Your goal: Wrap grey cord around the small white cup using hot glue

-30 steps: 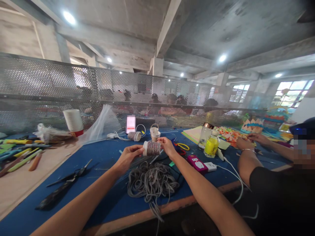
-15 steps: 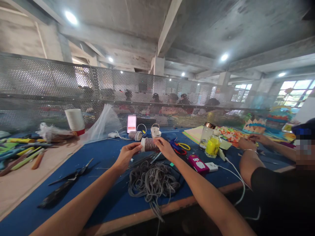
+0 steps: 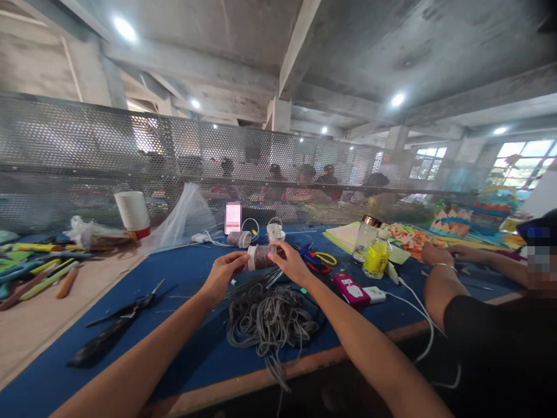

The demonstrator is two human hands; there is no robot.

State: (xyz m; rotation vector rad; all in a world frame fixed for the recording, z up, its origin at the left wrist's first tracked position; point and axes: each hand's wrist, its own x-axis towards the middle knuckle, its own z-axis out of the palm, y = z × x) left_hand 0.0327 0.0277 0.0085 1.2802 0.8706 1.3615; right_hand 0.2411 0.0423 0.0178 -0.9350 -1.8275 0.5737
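Observation:
Between my hands, above the blue tabletop, is a small white-ended cylinder wound with grey-brown cord [image 3: 260, 259]. My left hand [image 3: 224, 276] pinches its white left end between thumb and fingers. On the right part of the winding, my right hand [image 3: 290, 265] is closed with its fingertips against the cord. A loose heap of grey cord [image 3: 272, 322] lies below the hands, some strands trailing over the table's front edge. Just behind the held piece lies a similar cord-wound cylinder [image 3: 239, 239], beside a small white handled basket [image 3: 275, 230].
Black-handled pliers [image 3: 124, 316] lie at left, near stacked paper cups [image 3: 131, 212]. A lit phone [image 3: 232, 218] stands at the back. To the right are scissors [image 3: 321, 259], a magenta power bank [image 3: 349, 289], a yellow-labelled bottle [image 3: 376, 257] and a co-worker's arms [image 3: 441, 284].
The cord-wound cylinder has shifted slightly left and tilted a little. My right fingers have moved slightly left along it, while my left hand keeps its pinch.

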